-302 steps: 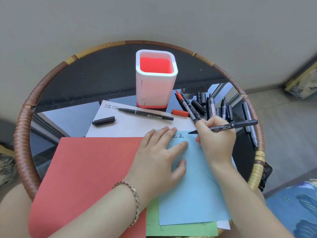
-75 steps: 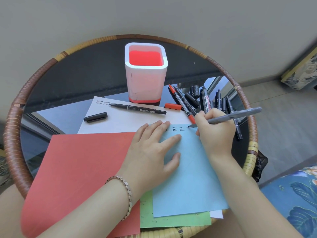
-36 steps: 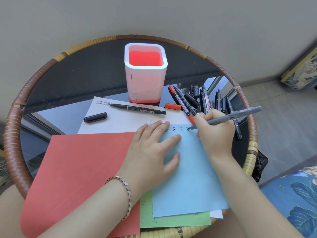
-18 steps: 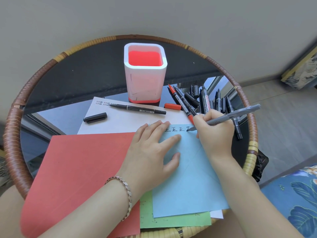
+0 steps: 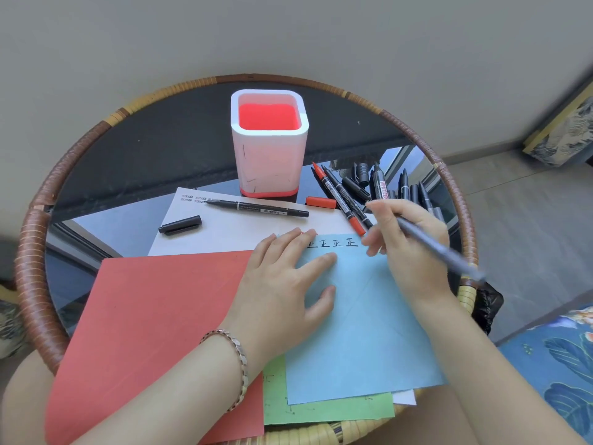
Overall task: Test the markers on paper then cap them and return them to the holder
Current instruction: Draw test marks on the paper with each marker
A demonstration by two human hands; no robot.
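My right hand (image 5: pixel 412 252) grips a grey marker (image 5: pixel 439 247) whose rear end points down to the right; its tip is hidden by my fingers, just right of a row of black characters on the blue paper (image 5: pixel 362 322). My left hand (image 5: pixel 285 284) lies flat on that blue sheet with fingers spread. The white holder (image 5: pixel 269 146) with a red inside stands at the back of the table. An uncapped black marker (image 5: pixel 256 207) and a loose black cap (image 5: pixel 180 225) lie on the white paper (image 5: pixel 231 232). Several markers (image 5: pixel 372 191) lie heaped right of the holder.
A red sheet (image 5: pixel 154 326) covers the table's left front, and a green sheet (image 5: pixel 321 409) pokes out under the blue one. A red cap (image 5: pixel 321 202) lies near the holder's base. The round glass table has a raised wicker rim (image 5: pixel 32 239). A wall stands behind it.
My right hand has lifted the grey marker off the blue paper and swung its rear end downward. One more character stands in the row. My left hand has stayed put.
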